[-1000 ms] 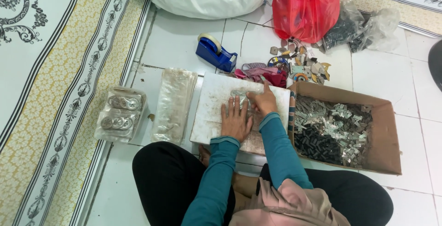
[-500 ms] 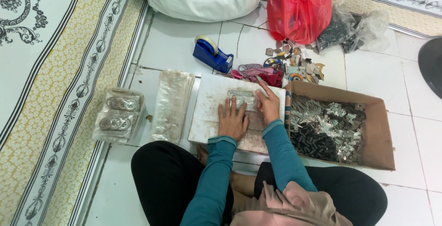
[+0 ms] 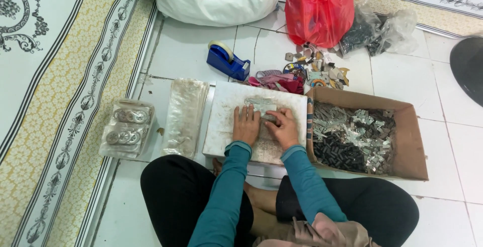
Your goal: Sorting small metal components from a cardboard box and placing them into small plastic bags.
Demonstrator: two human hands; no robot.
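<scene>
White floor tiles hold a white board [image 3: 226,139], where both hands press flat, fingers spread, on a small clear packet [image 3: 261,107] near its top edge: left hand [image 3: 246,125], right hand [image 3: 283,129]. Just right stands a cardboard box [image 3: 410,141] of metal bits; left lie clear bags [image 3: 183,118]; a blue tape dispenser [image 3: 227,62] sits beyond.

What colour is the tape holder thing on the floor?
The tape dispenser is blue; the head view, the only one, shows it.
</scene>
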